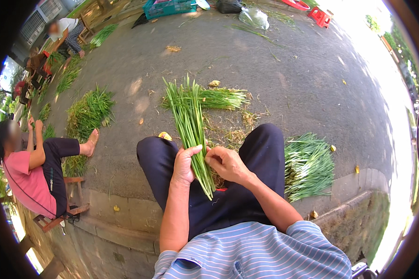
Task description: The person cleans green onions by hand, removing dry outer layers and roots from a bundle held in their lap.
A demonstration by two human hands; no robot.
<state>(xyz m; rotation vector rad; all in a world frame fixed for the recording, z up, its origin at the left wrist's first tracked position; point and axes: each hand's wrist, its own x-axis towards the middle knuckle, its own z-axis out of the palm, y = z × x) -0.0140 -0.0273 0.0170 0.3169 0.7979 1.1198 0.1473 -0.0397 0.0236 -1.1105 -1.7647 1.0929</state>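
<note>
A long bunch of green leafy stalks [190, 125], like garlic chives, lies gripped in my left hand [185, 165] with the thumb across it. My right hand [228, 165] is at the bunch's right side, thumb and forefinger pinched together near the stalks; whether a stalk is between them I cannot tell. The lower stalk ends hang above my lap. Beyond the bunch, a smaller pile of stalks [227, 98] lies sideways on the pavement, partly behind the held leaves. Dry trimmings [235, 136] are strewn between my knees. A larger pile of green stalks [309, 167] rests to the right of my right knee.
At left a person in a pink shirt [29, 188] sits on a wooden stool [77, 195] beside heaps of greens [90, 108]. Other people sit farther up left. A teal crate [169, 9], a clear plastic bag [254, 18] and a red stool [320, 16] stand at the far edge.
</note>
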